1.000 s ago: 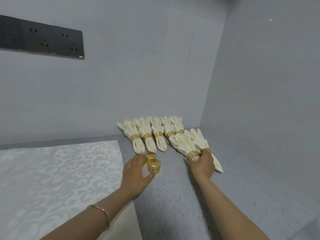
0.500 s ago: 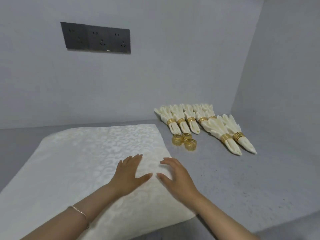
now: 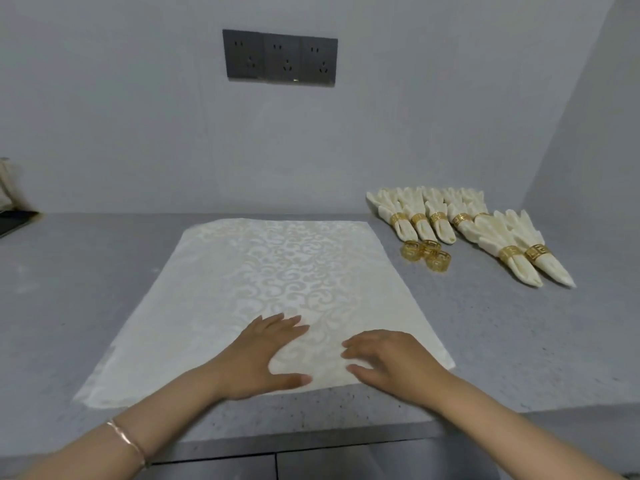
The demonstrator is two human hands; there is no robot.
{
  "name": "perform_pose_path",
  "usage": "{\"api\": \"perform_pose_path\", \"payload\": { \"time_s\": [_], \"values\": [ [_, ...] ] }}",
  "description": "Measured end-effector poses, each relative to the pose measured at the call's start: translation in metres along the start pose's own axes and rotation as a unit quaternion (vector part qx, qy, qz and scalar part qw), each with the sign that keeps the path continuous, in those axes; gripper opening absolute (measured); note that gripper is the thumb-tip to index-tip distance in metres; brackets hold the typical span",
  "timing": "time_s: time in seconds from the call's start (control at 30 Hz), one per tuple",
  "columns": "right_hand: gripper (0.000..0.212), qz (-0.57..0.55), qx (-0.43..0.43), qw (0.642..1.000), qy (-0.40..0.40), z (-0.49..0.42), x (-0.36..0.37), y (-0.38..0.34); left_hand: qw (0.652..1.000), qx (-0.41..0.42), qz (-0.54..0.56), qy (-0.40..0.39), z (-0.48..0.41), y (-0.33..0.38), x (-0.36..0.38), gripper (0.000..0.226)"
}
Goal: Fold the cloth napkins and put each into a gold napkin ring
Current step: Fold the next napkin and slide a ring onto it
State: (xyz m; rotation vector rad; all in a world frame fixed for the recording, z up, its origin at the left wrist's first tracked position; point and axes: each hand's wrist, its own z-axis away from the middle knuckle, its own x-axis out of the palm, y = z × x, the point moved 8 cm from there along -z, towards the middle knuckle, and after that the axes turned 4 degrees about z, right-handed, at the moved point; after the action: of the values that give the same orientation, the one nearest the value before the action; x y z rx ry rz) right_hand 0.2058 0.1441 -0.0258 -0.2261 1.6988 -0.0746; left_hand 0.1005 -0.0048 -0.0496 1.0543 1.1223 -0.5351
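Both my left hand (image 3: 266,355) and right hand (image 3: 388,362), fingers spread and gripping nothing, press the flat napkin (image 3: 277,278) at lower centre, seemingly smoothing it for folding.

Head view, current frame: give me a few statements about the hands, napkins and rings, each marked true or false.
1. The left hand and right hand rest flat on the spread napkin. True.
2. The left hand holds a ring. False: it holds nothing; the three loose rings lie on the counter, right of the spread napkin.
3. The finished napkins lie to the left of the spread napkin. False: they lie to its right, towards the back wall.
4. A bracelet sits on the left wrist. True.
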Motion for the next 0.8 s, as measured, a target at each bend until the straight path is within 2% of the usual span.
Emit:
{"api": "perform_pose_path", "payload": {
  "time_s": [0.13,0.4,0.57,0.63,0.73,0.8],
  "values": [
    [0.041,0.041,-0.009,0.999,-0.018,0.000,-0.009,-0.010,1.000,-0.001,-0.004,0.005,0.001,0.003,-0.001,0.085],
    [0.039,0.083,-0.021,0.996,-0.026,0.000,-0.010,-0.018,1.000,0.014,-0.014,0.023,0.007,0.011,-0.006,0.075],
    [0.029,0.056,0.001,0.998,0.036,-0.004,-0.018,-0.014,0.998,0.030,-0.049,0.032,0.013,0.016,-0.013,0.064],
    [0.031,0.061,0.006,0.997,0.047,-0.004,-0.022,-0.006,0.997,0.029,-0.059,0.027,0.017,0.016,-0.020,0.056],
    [0.034,0.111,-0.027,0.993,0.019,-0.007,-0.022,0.002,0.999,-0.014,-0.047,0.012,0.024,-0.001,-0.037,0.044],
    [0.036,0.108,0.006,0.994,-0.003,-0.008,-0.026,0.018,0.998,-0.055,0.003,-0.002,0.029,-0.021,-0.052,0.035]
  ]
}}
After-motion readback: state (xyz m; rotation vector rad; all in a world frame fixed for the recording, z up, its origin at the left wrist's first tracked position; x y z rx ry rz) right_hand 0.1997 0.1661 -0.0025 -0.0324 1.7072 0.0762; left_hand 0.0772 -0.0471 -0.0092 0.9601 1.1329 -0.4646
